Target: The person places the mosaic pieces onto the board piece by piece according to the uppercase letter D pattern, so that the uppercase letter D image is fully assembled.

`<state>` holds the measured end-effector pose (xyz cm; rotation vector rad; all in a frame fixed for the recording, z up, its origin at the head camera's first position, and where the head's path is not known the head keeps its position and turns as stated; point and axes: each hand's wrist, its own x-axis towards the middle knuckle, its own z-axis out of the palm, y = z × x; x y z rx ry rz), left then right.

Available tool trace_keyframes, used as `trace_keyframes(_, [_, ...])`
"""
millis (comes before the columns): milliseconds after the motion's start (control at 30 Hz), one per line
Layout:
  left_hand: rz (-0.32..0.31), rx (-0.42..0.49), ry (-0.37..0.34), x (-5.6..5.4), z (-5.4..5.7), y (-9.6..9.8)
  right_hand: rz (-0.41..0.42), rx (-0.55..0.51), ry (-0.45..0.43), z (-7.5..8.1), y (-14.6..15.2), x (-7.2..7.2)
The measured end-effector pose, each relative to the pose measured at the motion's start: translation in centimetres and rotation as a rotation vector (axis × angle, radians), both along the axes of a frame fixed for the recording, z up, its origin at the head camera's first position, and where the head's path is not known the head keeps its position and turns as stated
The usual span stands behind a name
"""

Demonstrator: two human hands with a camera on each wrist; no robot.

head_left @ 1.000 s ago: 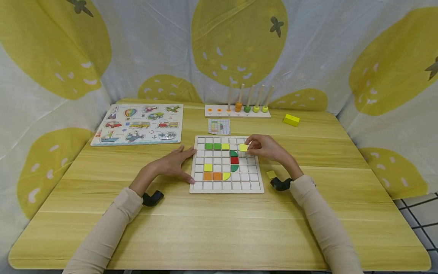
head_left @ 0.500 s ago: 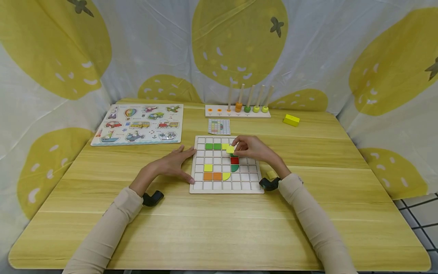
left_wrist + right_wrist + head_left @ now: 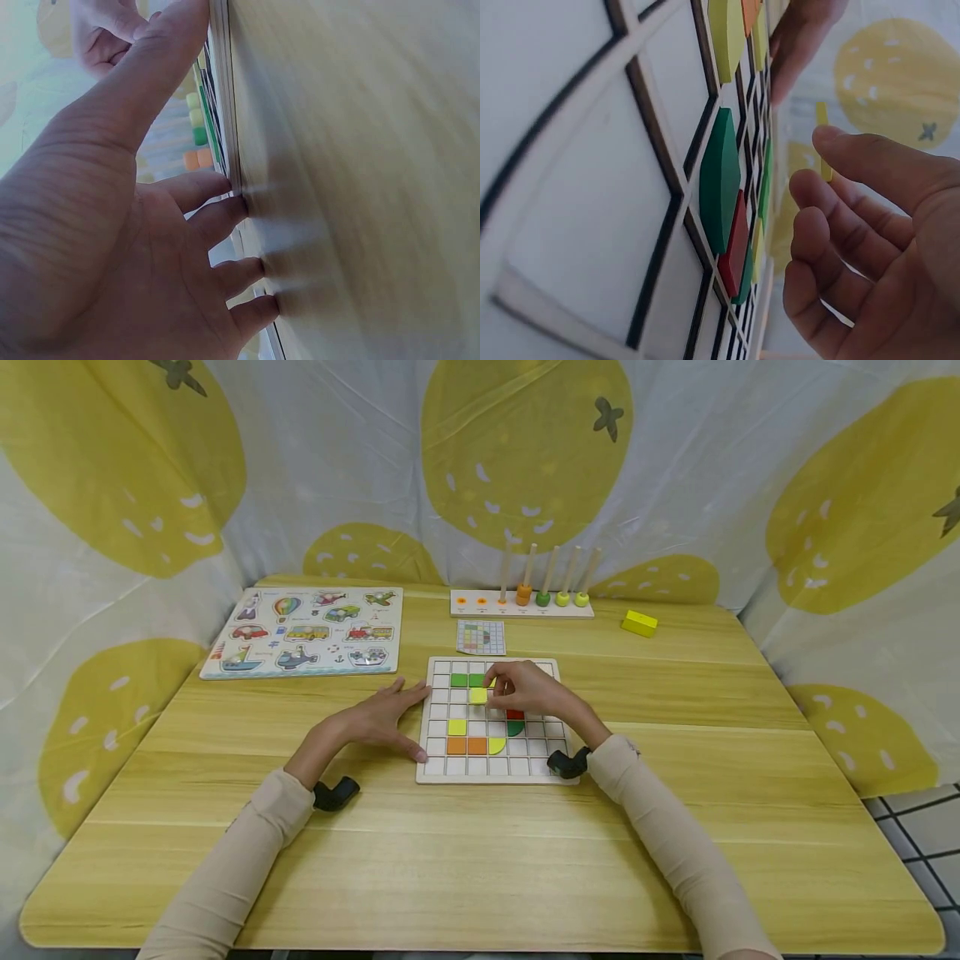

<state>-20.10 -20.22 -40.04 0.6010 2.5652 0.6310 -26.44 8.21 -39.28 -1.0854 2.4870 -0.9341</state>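
A white grid board [image 3: 456, 767] lies mid-table, bearing green, yellow, orange and red tiles. Over its upper middle my right hand [image 3: 534, 689] pinches a yellow square tile [image 3: 478, 696] between thumb and fingers; the right wrist view shows that tile [image 3: 823, 142] edge-on, held off the board. Spread along the board's left edge is my left hand [image 3: 375, 718], its fingertips and thumb touching the rim. Near the right hand in its wrist view are a green rounded tile [image 3: 720, 184] and a red tile [image 3: 735, 244]. The right hand hides some upper-right cells.
Behind the board lies a small pattern card [image 3: 481, 637], with a peg stand [image 3: 480, 610] holding coloured beads further back. A vehicle picture puzzle [image 3: 303, 635] is at the back left. At the back right sits a yellow block [image 3: 639, 623]. A patterned curtain [image 3: 337, 468] surrounds the table.
My right hand has carried the yellow square tile leftward across the board, from its upper-right cells to the upper middle. The left hand has stayed at the left edge.
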Motion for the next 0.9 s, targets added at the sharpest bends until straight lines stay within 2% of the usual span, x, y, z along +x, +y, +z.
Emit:
trace_keyframes(533, [0.003, 0.002, -0.009, -0.1, -0.1, 0.0, 0.035, 0.114, -0.014, -0.8, -2.7, 0.1])
trace_keyframes(900, [0.003, 0.002, -0.005, -0.2, -0.2, -0.1, 0.031, 0.138, -0.022, -0.7, -3.4, 0.2])
